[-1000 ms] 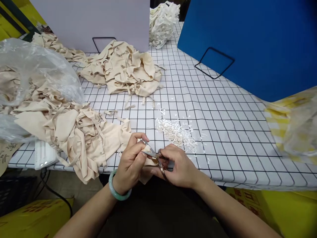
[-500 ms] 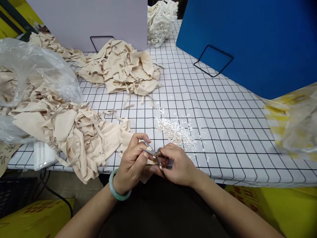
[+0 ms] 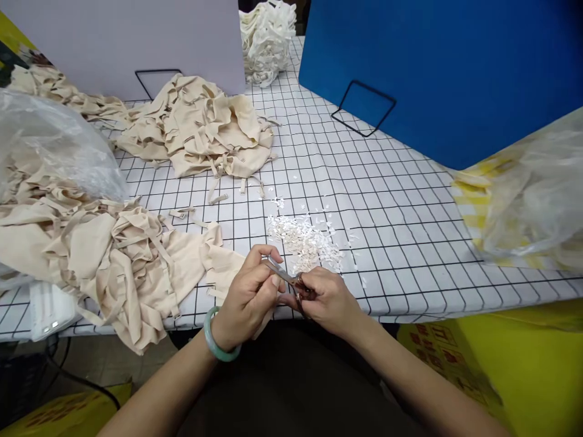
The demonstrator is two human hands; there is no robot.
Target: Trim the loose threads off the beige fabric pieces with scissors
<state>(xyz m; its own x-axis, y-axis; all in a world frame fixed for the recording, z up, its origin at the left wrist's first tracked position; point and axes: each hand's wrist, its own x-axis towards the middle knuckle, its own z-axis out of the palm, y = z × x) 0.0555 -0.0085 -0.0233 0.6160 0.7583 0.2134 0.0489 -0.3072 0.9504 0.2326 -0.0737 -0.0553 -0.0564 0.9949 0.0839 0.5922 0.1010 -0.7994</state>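
My right hand (image 3: 328, 298) grips the handles of a small pair of scissors (image 3: 286, 277), whose blades point left and now lie close together at my left fingertips. My left hand (image 3: 248, 294), with a green bangle on the wrist, pinches a piece of beige fabric (image 3: 221, 266). That fabric trails left toward a heap of beige strapped fabric pieces (image 3: 136, 243). The fingers hide the exact spot between the blades. Just beyond my hands lies a scatter of small white and beige clippings (image 3: 310, 243).
A second beige fabric pile (image 3: 200, 127) lies farther back. Clear plastic bags (image 3: 68, 139) cover part of the left heap. A lilac board (image 3: 146, 42) and a blue board (image 3: 410, 73) stand behind. A white bundle (image 3: 268, 42) sits between them. A white power strip (image 3: 51, 308) rests at the front-left edge.
The scissor blades have gone from spread to nearly closed at my left fingers. The view has turned slightly right, so the table things appear farther left.
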